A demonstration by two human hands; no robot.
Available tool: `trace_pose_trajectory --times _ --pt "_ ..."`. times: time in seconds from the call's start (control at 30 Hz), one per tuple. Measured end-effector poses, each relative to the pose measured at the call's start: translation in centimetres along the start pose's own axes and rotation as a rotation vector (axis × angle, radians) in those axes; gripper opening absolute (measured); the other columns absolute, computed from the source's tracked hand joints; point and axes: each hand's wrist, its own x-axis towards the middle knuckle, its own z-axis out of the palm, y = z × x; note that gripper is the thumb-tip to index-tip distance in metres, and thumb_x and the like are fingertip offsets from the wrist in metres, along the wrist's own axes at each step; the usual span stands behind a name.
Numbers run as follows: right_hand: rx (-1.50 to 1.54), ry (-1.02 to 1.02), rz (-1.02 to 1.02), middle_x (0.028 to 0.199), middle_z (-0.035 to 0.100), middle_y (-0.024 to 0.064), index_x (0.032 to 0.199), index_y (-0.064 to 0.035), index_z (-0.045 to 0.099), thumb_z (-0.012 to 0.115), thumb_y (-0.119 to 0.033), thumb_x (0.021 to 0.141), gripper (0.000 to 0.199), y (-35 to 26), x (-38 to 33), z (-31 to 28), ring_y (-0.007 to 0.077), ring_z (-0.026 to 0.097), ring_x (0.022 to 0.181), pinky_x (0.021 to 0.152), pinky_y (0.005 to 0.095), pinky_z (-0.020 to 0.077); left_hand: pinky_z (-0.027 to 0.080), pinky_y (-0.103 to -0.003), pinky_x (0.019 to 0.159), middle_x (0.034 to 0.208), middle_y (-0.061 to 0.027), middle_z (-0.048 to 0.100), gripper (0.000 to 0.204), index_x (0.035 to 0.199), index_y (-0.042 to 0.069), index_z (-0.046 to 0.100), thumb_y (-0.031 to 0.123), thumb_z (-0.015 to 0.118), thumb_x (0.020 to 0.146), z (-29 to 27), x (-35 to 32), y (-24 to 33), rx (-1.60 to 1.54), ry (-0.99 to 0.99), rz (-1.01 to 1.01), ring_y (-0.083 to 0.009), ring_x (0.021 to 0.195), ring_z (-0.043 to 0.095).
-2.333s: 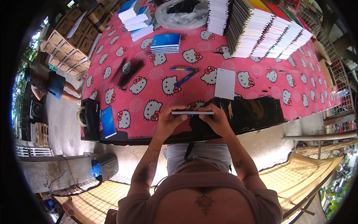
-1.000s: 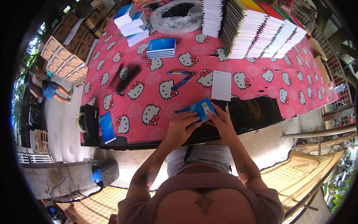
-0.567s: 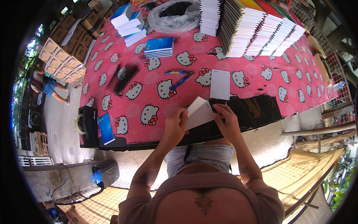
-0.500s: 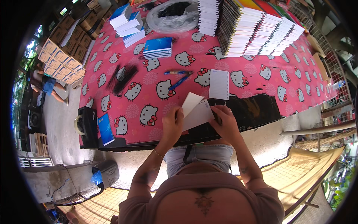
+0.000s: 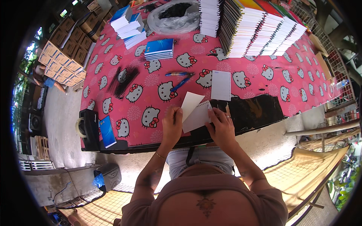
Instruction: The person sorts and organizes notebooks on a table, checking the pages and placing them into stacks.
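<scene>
Close to the table's front edge I hold a small pad of white sheets [image 5: 196, 117] with punched holes along its top. My left hand [image 5: 172, 126], closed, pinches a cream-coloured sheet [image 5: 192, 102] that stands tilted away from the pad. My right hand [image 5: 223, 126] is closed at the pad's right edge, thumb and fingers gripping its sheets near the upper corner. Just beyond that hand lies a lined, punched notepad [image 5: 221, 86]. Further left rests a blue V-shaped hand tool [image 5: 181, 81], its exact kind too small to tell.
Blue notebooks [image 5: 160, 49] sit stacked on the pink patterned tablecloth [image 5: 147, 132]. Tall piles of spiral notebooks [image 5: 252, 34] rise at the back right, beside a wire coil in plastic [image 5: 173, 22]. A black tape dispenser [image 5: 89, 132] and one blue notebook [image 5: 108, 132] occupy the left corner.
My right hand has shifted slightly left and its fingers have moved over the pad's upper right corner. The cream sheet in my left hand has tilted a little further upright.
</scene>
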Motion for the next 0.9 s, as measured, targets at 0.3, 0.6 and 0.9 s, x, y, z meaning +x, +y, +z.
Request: trace_pose_trajectory --times 0.3,0.6,0.9 --pt "0.008 0.006 -0.010 0.126 0.061 0.0124 0.123 -0.0061 0.061 0.070 -0.014 0.084 0.041 -0.4 0.1 -0.3 0.0317 0.058 0.108 0.090 0.0439 0.0480 0.034 -0.027 0.051 0.065 -0.0018 0.049 0.015 0.092 -0.001 0.060 0.012 0.057 0.098 0.0 -0.1 0.0 0.031 0.015 -0.007 -0.0053 0.059 0.041" --pt "0.196 0.058 -0.091 0.118 0.062 0.0120 0.120 -0.0043 0.062 0.070 -0.007 0.080 0.040 -0.1 1.0 0.1 0.0323 0.061 0.097 0.085 0.0408 0.0491 0.035 -0.026 0.054 0.067 -0.0023 0.050 0.017 0.092 -0.002 0.060 0.013 0.056 0.098 0.0 -0.1 0.0 0.004 0.018 -0.006 -0.0052 0.062 0.043" --pt "0.410 -0.103 0.278 0.092 0.063 0.0124 0.127 -0.0049 0.056 0.074 -0.006 0.077 0.053 0.8 3.4 -0.4 0.0266 0.064 0.079 0.071 0.0383 0.0513 0.036 -0.026 0.056 0.070 -0.0020 0.053 0.017 0.093 -0.003 0.060 0.013 0.056 0.099 0.0 -0.2 -0.4 -0.027 0.017 -0.054 -0.0060 0.064 0.044"
